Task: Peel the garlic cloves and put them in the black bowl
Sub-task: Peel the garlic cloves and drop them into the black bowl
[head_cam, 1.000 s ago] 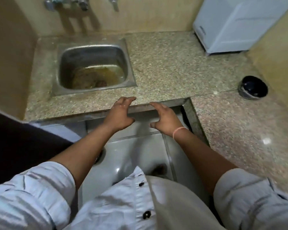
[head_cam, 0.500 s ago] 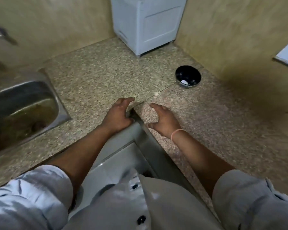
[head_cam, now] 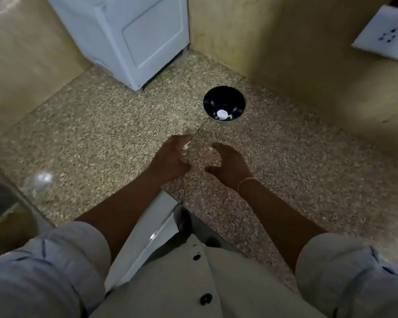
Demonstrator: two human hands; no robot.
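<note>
Speckled stone bench (head_cam: 97, 138) across the middle, with a thin seam (head_cam: 201, 126) running from far right to near left. Far left of centre, standing on it against the yellow wall (head_cam: 285, 42), a white box (head_cam: 133, 37) with a panelled side. High on the far right, a white socket plate (head_cam: 384, 40). At the left edge, part of a steel sink (head_cam: 0, 193). Below the near bench edge, a white cabinet front (head_cam: 143, 244).

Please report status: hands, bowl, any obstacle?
Left hand open, right hand open. Round black bowl beyond them, white bit inside. No obstacle seen on speckled stone counter.
</note>
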